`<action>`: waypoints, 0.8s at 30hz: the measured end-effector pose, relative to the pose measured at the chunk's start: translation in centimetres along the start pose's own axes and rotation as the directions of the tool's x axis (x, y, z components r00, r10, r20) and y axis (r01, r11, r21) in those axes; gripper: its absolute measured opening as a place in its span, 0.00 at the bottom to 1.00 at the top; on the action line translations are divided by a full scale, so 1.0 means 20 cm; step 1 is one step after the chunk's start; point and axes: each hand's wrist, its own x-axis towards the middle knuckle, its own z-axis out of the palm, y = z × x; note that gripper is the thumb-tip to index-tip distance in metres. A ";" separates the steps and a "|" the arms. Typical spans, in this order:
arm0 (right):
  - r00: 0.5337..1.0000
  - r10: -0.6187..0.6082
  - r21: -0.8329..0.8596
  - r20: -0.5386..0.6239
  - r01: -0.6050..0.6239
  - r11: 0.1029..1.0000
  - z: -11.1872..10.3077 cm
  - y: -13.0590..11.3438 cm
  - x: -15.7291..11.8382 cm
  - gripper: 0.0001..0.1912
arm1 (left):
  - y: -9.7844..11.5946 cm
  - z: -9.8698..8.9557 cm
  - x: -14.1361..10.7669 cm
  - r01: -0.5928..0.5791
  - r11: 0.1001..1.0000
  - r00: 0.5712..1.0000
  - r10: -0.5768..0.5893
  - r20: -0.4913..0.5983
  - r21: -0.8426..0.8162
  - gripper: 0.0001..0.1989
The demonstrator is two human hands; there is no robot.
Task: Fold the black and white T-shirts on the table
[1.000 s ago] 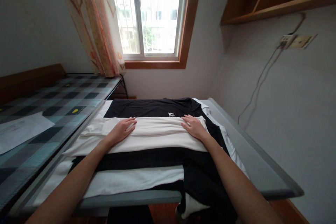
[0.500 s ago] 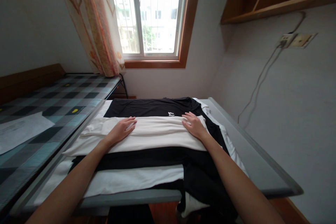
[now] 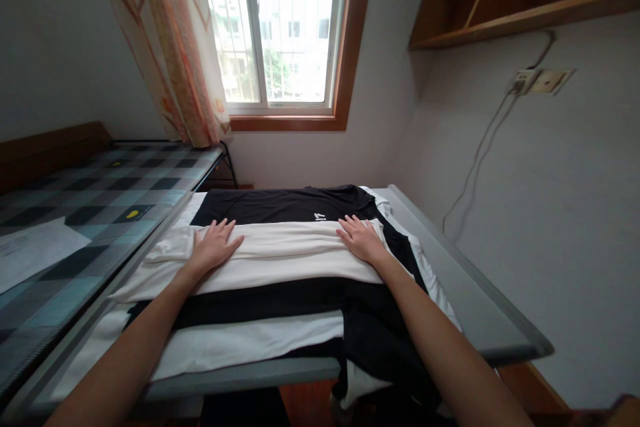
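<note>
A folded cream garment [image 3: 290, 257] lies across a black shirt [image 3: 265, 205] with small white lettering. Flat on the cream cloth's left part rests my left hand [image 3: 215, 245], its fingers spread. My right hand [image 3: 361, 238] lies on the right part of the same cloth, fingers also apart. Below it, a black sleeve or panel [image 3: 280, 299] and white cloth [image 3: 250, 340] spread toward the near edge. Some black fabric hangs over that edge at the right.
The clothes lie on a grey table [image 3: 480, 300]. To the left is a bed with a checked mattress [image 3: 130, 183] and a paper sheet [image 3: 40, 250]. A curtain [image 3: 170, 47], a window and a wall shelf [image 3: 525, 10] stand beyond; a cable hangs from a socket.
My left hand has moved left along the cream cloth and its fingers have spread wider. My right hand stays at about the same place on the cloth. The view has shifted slightly.
</note>
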 end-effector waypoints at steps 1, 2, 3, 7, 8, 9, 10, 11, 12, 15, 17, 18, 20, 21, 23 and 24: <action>1.000 0.020 -0.011 0.011 -0.020 1.000 -0.01 0.00 0.00 0.33 | -0.02 0.00 0.01 0.032 0.999 0.999 -0.032 0.000 0.007 0.35; 0.999 0.044 -0.020 0.019 -0.044 0.999 -0.01 0.00 0.00 0.33 | -0.05 -0.01 0.01 0.063 0.998 0.998 -0.063 -0.003 0.013 0.36; 0.997 0.072 -0.027 0.026 -0.071 0.997 -0.01 0.00 0.00 0.34 | -0.08 -0.01 0.02 0.093 0.996 0.996 -0.092 -0.009 0.020 0.37; 0.984 0.177 -0.050 0.028 -0.175 0.983 -0.02 0.03 0.01 0.35 | -0.18 -0.02 0.05 0.219 0.974 0.976 -0.219 -0.017 0.050 0.40; 0.979 0.204 -0.052 0.023 -0.203 0.978 -0.02 0.05 0.01 0.35 | -0.20 -0.03 0.05 0.244 0.968 0.970 -0.244 -0.021 0.055 0.41; 0.973 0.231 -0.051 0.017 -0.230 0.972 -0.01 0.06 0.01 0.35 | -0.22 -0.03 0.06 0.265 0.963 0.964 -0.264 -0.021 0.056 0.41; 0.966 0.257 -0.047 0.011 -0.256 0.965 -0.01 0.08 0.01 0.35 | -0.24 -0.04 0.07 0.276 0.960 0.961 -0.275 -0.020 0.055 0.42; 0.960 0.278 -0.040 0.007 -0.278 0.960 -0.01 0.10 0.01 0.35 | -0.25 -0.04 0.07 0.276 0.960 0.961 -0.275 -0.019 0.052 0.41; 0.957 0.292 -0.033 0.002 -0.291 0.956 -0.01 0.11 0.01 0.35 | -0.27 -0.04 0.07 0.271 0.961 0.963 -0.270 -0.017 0.048 0.40; 0.957 0.288 -0.017 -0.020 -0.288 0.957 0.00 0.14 0.01 0.35 | -0.32 -0.06 0.05 0.213 0.976 0.977 -0.212 -0.030 0.049 0.35; 0.960 0.276 -0.008 -0.041 -0.277 0.961 0.00 0.14 0.00 0.34 | -0.36 -0.09 0.03 0.153 0.984 0.986 -0.146 -0.079 0.096 0.32; 0.961 0.273 -0.004 -0.049 -0.274 0.962 0.00 0.14 0.00 0.34 | -0.39 -0.10 0.02 0.121 0.984 0.989 -0.107 -0.103 0.131 0.30; 0.960 0.272 0.005 -0.060 -0.273 0.962 0.00 0.14 0.00 0.34 | -0.44 -0.14 0.01 0.069 0.978 0.991 -0.044 -0.128 0.198 0.27; 0.960 0.273 0.008 -0.063 -0.273 0.962 0.00 0.13 0.00 0.34 | -0.47 -0.16 0.01 0.053 0.975 0.992 -0.027 -0.124 0.214 0.25; 0.960 0.273 0.011 -0.067 -0.273 0.962 0.00 0.13 0.00 0.33 | -0.52 -0.20 0.03 0.057 0.988 0.993 -0.041 -0.114 0.146 0.23; 0.960 0.271 0.010 -0.070 -0.271 0.963 0.00 0.13 0.00 0.33 | -0.53 -0.21 0.03 0.070 0.995 0.992 -0.062 -0.113 0.072 0.23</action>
